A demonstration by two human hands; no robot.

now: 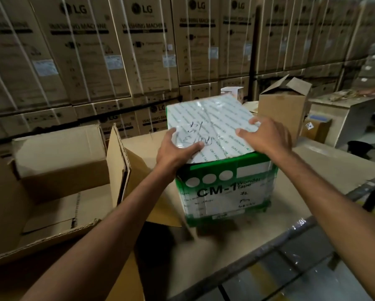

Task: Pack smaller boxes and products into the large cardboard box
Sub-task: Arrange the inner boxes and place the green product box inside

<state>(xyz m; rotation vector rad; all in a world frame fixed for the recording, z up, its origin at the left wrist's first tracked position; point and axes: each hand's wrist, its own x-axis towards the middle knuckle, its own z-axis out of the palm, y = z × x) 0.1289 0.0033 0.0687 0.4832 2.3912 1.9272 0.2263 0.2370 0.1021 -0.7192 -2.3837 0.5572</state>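
In the head view, both hands lay on the top of the green-and-white CM-1 Wonder Tape box (225, 190), which stood tilted on the table (338, 168), just beside the large cardboard box (58, 211) and outside it. The left hand (178, 148) and right hand (267, 135) had their fingers spread apart and pressed on the taped lid near its side edges, not curled round it. One plain brown box (60, 157) already sat inside the large box, with room left beside it. The tape box was not yet packed, so the job looked at an early stage.
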